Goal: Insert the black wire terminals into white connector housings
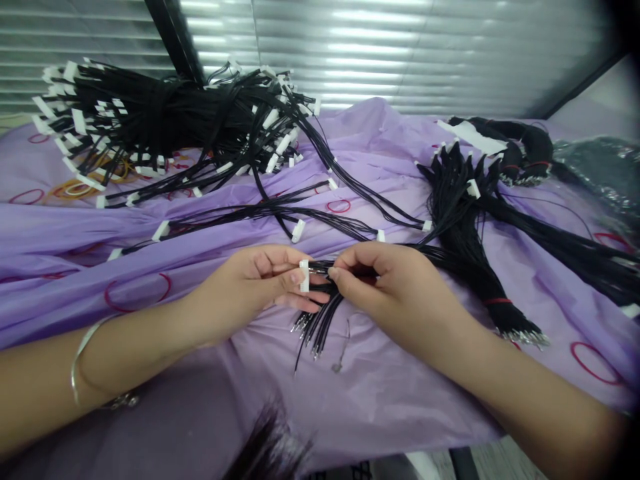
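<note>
Between the thumb and fingers of my left hand (260, 277) is a white connector housing (305, 276), held upright. Several black wires run into its right side. My right hand (385, 273) pinches a black wire (320, 269) just right of the housing, thumb against forefinger. Below both hands a loose fan of black wires (320, 323) hangs down, with bare metal terminals at the ends. How many wires sit in the housing is hidden by my fingers.
A large heap of black wire harnesses (170, 120) with white connectors lies at the back left. At right is a wire bundle (465, 233) tied with a red band. Red rubber bands (339, 206) are scattered on the purple cloth (400, 400). A blind (375, 60) stands behind.
</note>
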The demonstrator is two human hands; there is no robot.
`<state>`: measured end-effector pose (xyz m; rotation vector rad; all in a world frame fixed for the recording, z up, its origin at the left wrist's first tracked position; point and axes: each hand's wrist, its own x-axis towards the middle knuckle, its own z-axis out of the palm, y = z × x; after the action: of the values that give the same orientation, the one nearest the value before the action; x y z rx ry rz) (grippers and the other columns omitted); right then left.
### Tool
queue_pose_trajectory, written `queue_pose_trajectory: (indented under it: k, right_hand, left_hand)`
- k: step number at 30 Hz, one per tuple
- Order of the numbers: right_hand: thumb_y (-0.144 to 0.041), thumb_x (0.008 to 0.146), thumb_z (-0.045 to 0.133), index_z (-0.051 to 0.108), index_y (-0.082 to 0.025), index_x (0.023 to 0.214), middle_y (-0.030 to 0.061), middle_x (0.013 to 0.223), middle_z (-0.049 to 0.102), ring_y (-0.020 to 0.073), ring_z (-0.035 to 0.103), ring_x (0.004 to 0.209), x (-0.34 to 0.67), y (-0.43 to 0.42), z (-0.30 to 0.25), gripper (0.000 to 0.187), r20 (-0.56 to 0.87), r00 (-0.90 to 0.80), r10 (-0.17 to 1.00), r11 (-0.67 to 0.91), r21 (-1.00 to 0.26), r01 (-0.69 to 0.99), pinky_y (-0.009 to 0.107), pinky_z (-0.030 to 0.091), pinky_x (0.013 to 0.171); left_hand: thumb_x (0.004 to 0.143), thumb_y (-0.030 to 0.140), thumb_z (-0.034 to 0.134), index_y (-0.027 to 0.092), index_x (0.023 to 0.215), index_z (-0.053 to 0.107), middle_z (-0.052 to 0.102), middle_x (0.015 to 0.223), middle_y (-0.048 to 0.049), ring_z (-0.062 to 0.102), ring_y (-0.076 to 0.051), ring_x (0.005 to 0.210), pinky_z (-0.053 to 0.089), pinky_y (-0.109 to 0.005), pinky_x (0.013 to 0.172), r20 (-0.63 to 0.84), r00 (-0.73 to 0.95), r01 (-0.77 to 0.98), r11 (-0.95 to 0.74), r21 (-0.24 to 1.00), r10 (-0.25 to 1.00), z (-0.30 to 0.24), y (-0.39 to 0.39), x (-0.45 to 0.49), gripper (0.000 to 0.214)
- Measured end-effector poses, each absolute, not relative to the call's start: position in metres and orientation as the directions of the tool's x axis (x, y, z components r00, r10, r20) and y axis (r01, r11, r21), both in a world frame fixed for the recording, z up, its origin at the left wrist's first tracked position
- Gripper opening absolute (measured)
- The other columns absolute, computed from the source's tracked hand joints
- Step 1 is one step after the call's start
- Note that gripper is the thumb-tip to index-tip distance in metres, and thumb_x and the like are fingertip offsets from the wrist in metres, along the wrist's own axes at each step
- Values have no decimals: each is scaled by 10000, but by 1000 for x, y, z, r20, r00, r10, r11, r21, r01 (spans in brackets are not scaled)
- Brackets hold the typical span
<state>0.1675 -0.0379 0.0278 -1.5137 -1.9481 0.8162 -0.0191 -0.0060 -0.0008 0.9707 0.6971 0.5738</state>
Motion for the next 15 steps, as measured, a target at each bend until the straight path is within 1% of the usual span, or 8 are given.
queue_pose_trajectory:
  k: [3,6,10,15]
  right_hand:
    - [-155,768,513,603,-177,667,-43,596,603,76,479,525,166,-37,28,137,54,-243,969,204,-732,650,190,336,485]
    - [-144,771,505,605,-172,665,-43,587,594,73,469,519,165,-37,26,149,57,-256,965,216,-726,653,193,323,483]
    - [-142,776,502,610,-171,668,-39,604,605,78,484,535,163,-39,24,156,46,-260,965,208,-738,642,198,318,489]
    - [-151,788,502,621,-171,692,-28,639,624,89,518,576,165,-38,23,154,37,-279,959,211,-750,627,201,338,520]
  left_hand:
    - [811,170,609,156,862,646,700,852,-22,682,-176,818,559,-259,723,-289,644,-113,462,880,708,1,-6,-18,65]
    - [799,177,621,144,850,645,700,830,-33,681,-175,808,562,-259,717,-307,617,-78,444,893,725,4,-6,-17,65]
    - [785,175,629,138,829,655,701,808,-40,682,-179,796,566,-275,713,-313,594,-28,408,912,741,6,-7,-16,63]
    - [777,186,636,164,831,678,706,808,-27,683,-183,799,568,-274,709,-292,598,-20,378,925,746,4,-7,-18,71]
